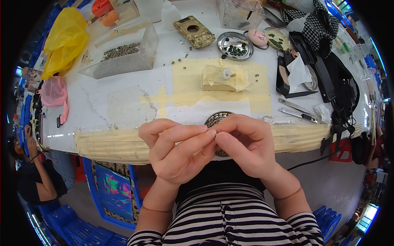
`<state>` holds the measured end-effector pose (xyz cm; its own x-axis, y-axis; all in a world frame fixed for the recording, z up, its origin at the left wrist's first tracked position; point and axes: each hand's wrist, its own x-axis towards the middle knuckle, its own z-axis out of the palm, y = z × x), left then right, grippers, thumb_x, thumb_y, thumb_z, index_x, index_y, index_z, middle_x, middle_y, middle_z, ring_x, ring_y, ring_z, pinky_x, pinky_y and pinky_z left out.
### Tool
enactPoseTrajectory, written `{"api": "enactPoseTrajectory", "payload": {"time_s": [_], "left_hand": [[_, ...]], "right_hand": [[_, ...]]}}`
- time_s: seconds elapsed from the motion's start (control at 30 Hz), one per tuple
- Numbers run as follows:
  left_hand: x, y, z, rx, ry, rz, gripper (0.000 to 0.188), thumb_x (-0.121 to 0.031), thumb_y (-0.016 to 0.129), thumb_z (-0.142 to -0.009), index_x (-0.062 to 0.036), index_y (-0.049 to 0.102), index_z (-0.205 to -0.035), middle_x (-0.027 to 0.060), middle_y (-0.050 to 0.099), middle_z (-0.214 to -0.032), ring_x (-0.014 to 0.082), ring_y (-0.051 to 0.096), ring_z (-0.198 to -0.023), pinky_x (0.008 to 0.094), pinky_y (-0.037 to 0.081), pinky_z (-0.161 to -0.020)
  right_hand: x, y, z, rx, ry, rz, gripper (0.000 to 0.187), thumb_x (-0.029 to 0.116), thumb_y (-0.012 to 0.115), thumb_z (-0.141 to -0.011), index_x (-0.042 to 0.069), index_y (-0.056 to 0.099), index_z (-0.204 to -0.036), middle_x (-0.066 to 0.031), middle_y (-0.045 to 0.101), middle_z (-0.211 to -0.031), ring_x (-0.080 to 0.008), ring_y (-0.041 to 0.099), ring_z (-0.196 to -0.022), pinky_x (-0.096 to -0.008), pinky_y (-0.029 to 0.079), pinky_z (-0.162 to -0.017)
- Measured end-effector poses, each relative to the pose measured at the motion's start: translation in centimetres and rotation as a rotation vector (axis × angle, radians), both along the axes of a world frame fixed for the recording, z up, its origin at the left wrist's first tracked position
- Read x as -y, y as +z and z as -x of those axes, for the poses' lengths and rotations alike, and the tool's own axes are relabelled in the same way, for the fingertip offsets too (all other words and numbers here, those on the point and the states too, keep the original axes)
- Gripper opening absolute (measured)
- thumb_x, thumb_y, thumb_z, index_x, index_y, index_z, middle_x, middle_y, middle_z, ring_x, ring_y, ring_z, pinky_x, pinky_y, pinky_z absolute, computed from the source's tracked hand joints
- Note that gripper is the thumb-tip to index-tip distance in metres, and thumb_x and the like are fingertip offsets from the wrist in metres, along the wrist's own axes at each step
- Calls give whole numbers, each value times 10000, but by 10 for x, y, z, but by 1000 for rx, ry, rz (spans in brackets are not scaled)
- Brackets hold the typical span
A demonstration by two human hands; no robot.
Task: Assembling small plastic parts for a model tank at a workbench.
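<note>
Striped shirt [197, 223] at six o'clock, two hands pinched together at the centre

Closest to the lens, black and white stripes with a row of dark buttons, low at six o'clock. Above, with the clock face centred on the joined fingertips: left hand [174, 151] toward eight, fingers bent and drawn in; right hand [250, 139] toward four, thumb and index finger brought close together. Tips of both meeting at the middle. Cannot tell if gripping anything; too small and too covered to make out.

Directly behind and beneath the fingers, round metal dish [219, 112], partly hidden, dark and speckled inside. Near it, white paper [184, 111] on the white table [92, 96], front edge padded with strips of masking tape [119, 143].

Toward twelve, tape-covered block [211, 84] with a small white cup [227, 74] on top; farther out, camouflage tank hull [195, 35] with a round opening. Between twelve and one, shiny metal plate [230, 39] of dark green bits. At one, pink oval object [257, 37], just beside another dish with green pieces [276, 43].

At two, black tray [281, 84] with white tissue [297, 74]. Near three, utility knife [301, 115] beside crumpled tissue [323, 114].

Between ten and eleven, clear bin [119, 69] with small greyish pieces [121, 51]; at ten, yellow bag [65, 39]; between nine and ten, pink mesh item [54, 92]. Below table level at eight, blue crate [92, 192]; farther out, another person's arm [43, 176].
</note>
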<state>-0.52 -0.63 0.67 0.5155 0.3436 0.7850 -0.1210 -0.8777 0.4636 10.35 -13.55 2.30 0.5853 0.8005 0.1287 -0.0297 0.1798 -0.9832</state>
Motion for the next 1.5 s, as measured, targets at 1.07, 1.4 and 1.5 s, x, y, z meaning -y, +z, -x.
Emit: {"api": "enactPoseTrajectory", "payload": {"time_s": [1.07, 1.4, 1.5], "left_hand": [[-1, -3, -2, -6, 37, 45, 289, -81, 859, -624, -153, 768, -888, -58, 698, -938, 195, 513, -864, 295, 414, -752], [5, 0, 0, -63, 89, -51, 227, -77, 821, -656, -112, 730, -861, -15, 675, -919, 232, 511, -879, 328, 425, -765], [3, 0, -3, -74, 87, -20, 213, -88, 819, -651, -102, 714, -836, -8, 675, -907, 235, 512, -887, 337, 424, -770]], "right_hand": [[1, 2, -2, 439, -119, -1, 229, 12, 743, -837, -37, 714, -1059, -126, 703, -881, -142, 684, -740, -239, 544, -623], [1, 9, 0, 717, -259, 10, 161, 6, 752, -815, -5, 735, -974, -136, 708, -876, -170, 696, -716, -246, 557, -600], [1, 4, 0, 1081, -272, -113, 235, 0, 764, -783, -1, 738, -1017, -136, 712, -882, -215, 696, -698, -257, 560, -574]]}}
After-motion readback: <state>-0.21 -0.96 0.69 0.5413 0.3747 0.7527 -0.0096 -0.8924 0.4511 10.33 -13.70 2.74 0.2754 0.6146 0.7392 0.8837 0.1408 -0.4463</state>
